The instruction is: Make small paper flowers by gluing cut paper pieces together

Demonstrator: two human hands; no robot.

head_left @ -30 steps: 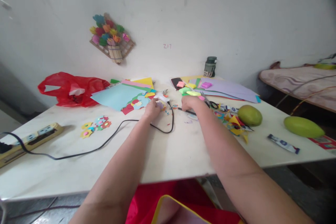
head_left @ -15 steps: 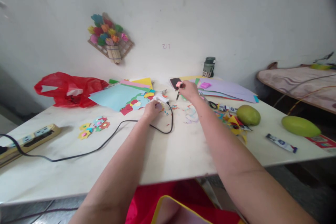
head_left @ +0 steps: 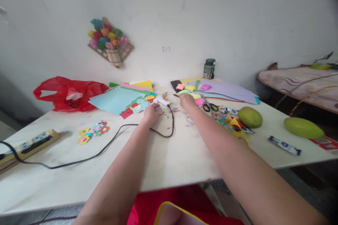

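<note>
My left hand (head_left: 151, 113) is closed on a small purple paper piece (head_left: 159, 110), just in front of a white glue gun (head_left: 161, 101) with a black cord. My right hand (head_left: 187, 101) reaches to several brightly coloured lumps. From its fingers a thin dark pen-like stick (head_left: 176, 95) points left; the fingertips are mostly hidden. Near it lie a pink lump (head_left: 180, 87), a green lump (head_left: 185, 91), a purple block (head_left: 206, 87) and black-handled scissors (head_left: 210, 107). Cut paper shapes (head_left: 136, 106) lie left of the glue gun.
Paper flowers (head_left: 93, 132), coloured sheets (head_left: 113, 100), a red plastic bag (head_left: 71, 93) and a power strip (head_left: 31, 146) are on the left. On the right are paper scraps (head_left: 232, 123), a green fruit (head_left: 250, 117), another fruit (head_left: 303, 128) and a tube (head_left: 284, 145). A cord (head_left: 97, 155) crosses the table.
The pink lump, at my right fingers before, now lies by the phone. My right hand has come down and slightly nearer, with the dark stick still in it. The left hand stays by the glue gun.
</note>
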